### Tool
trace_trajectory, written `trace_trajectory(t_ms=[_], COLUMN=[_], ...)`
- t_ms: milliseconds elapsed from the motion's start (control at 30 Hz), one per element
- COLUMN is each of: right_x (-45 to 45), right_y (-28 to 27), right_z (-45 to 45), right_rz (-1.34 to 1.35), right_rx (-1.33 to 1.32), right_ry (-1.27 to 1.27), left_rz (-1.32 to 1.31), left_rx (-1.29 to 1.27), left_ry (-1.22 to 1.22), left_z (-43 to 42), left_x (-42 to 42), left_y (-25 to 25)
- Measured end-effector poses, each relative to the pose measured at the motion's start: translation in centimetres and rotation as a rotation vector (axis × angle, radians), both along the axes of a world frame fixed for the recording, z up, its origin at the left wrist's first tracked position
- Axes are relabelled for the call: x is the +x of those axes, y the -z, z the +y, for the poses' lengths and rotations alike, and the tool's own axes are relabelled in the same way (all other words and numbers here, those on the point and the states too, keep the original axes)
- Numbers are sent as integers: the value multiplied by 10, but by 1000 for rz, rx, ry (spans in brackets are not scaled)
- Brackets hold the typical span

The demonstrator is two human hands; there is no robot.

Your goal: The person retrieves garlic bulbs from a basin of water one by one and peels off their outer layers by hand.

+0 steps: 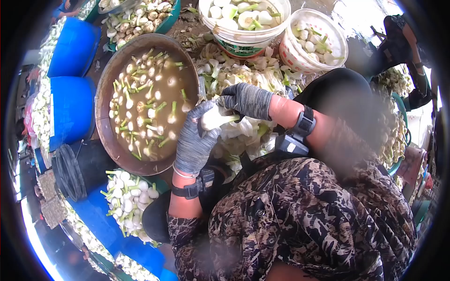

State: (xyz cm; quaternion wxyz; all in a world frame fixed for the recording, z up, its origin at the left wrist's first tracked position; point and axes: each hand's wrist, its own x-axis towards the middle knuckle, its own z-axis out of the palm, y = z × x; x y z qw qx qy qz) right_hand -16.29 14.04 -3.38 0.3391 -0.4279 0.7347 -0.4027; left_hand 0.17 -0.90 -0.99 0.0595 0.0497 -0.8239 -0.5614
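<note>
Both of my hands wear grey gloves and meet at one white garlic bulb (213,118) near the middle of the view. My left hand (196,136) is wrapped round the bulb from the left and below. From the upper right, my right hand (246,100) has its fingers closed at the bulb's upper end; its fingertips are partly hidden. The bulb's pale green stem points right. Just left of the hands is a wide brown basin (104,103) of murky water with many bulbs floating in it. Loose peeled skins (253,75) lie heaped beyond and under the hands.
Two white buckets of bulbs, one larger (243,40) and one smaller (287,49), stand at the top. Blue tubs (72,110) and a black container (89,164) line the left. Peeled bulbs (131,199) are piled lower left. Another person (398,47) is at upper right.
</note>
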Motion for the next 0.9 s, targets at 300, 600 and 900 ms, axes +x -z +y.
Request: trace_trajectory(t_ms=[300,600,900], right_x=[29,42,42], right_y=[-5,-16,-51], right_z=[1,4,21], right_rz=[219,264,429], right_rx=[-67,-161,443], right_ry=[21,-72,-227], left_rz=[62,-227,0], left_rx=[868,1538,1471], left_ry=[-292,-782,-455], left_z=[12,18,-22], left_x=[-1,-22,-12], left_y=[15,26,26])
